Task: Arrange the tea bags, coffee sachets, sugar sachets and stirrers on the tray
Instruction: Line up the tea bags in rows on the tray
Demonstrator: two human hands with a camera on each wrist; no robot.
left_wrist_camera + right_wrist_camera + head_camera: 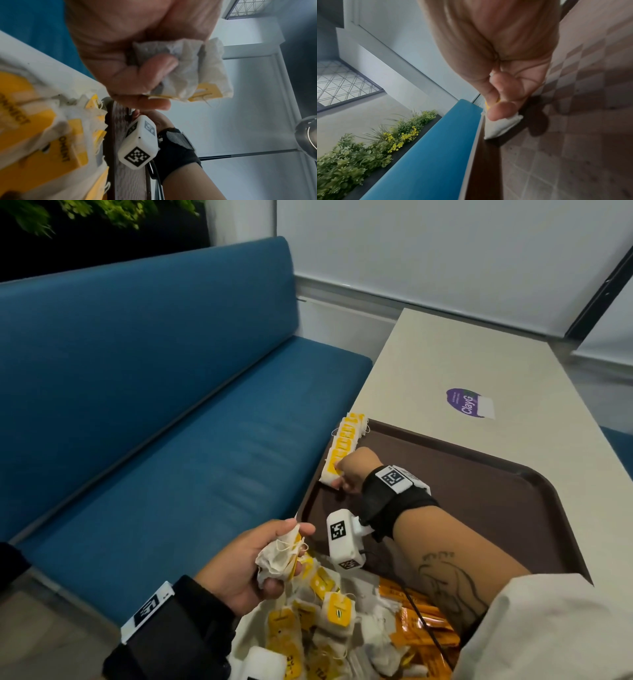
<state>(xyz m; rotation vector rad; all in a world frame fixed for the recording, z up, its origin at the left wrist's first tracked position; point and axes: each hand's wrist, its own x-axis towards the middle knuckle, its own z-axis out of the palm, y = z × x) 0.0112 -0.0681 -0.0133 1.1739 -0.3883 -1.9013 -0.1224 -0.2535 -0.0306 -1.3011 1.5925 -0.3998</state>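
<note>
Softly crumpled papery tea bags

Soft, even indoor light fills the head view, though its top left corner falls dark. Straight edges bow toward the frame borders. In the left wrist view the yellow-tagged white paper tea bags smear with blur. The right hand casts a dark shadow on the brown checkered plastic tray.
</note>
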